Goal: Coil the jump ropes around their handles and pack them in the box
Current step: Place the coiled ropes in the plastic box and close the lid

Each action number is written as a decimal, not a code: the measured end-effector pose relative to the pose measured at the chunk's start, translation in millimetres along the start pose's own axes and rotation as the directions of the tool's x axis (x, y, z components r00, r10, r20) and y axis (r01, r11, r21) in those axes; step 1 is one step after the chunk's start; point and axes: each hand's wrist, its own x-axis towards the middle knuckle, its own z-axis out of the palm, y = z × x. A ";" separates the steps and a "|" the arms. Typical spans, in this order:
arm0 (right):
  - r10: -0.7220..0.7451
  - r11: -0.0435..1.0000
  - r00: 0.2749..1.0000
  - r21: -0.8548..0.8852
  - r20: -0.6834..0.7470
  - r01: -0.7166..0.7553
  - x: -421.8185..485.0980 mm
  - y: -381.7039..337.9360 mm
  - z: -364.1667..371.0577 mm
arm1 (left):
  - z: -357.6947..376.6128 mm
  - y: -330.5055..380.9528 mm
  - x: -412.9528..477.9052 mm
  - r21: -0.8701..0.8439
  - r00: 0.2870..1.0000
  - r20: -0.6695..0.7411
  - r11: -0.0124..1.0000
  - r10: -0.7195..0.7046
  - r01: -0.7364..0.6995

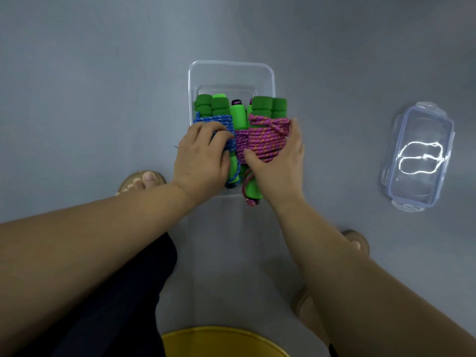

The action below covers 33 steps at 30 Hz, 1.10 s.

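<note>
Bare room in the box (231, 63) beyond the handles (206, 105); lid (418, 176) well right.

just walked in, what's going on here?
A person is packing coiled jump ropes with green foam handles into a clear plastic box on the grey floor. The left hand grips the blue rope bundle at the box's left side. The right hand holds the pink rope bundle at the right side. Another pink coil lies between them. The clear clip-on lid lies apart to the right, not yet on.
</note>
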 end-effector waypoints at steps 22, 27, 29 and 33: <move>-0.137 0.654 0.929 -0.673 0.344 0.345 -11.3 18.1 40.4 | 5.8 -12.6 -10.7 0.307 0.928 0.370 0.949 -0.043 -0.078; -0.185 0.793 0.897 -0.478 0.402 0.378 -3.3 14.8 23.7 | 0.3 -4.2 -5.5 0.250 0.919 0.382 0.968 -0.095 -0.003; -0.237 0.935 0.926 -0.191 0.294 0.300 -2.4 15.0 13.3 | -8.6 1.4 -0.3 0.183 0.940 0.325 0.982 -0.101 0.043; 0.087 0.987 0.994 0.144 -0.060 -0.078 1.6 42.9 -21.4 | -14.1 33.7 21.8 0.062 0.951 0.284 0.987 0.123 -0.147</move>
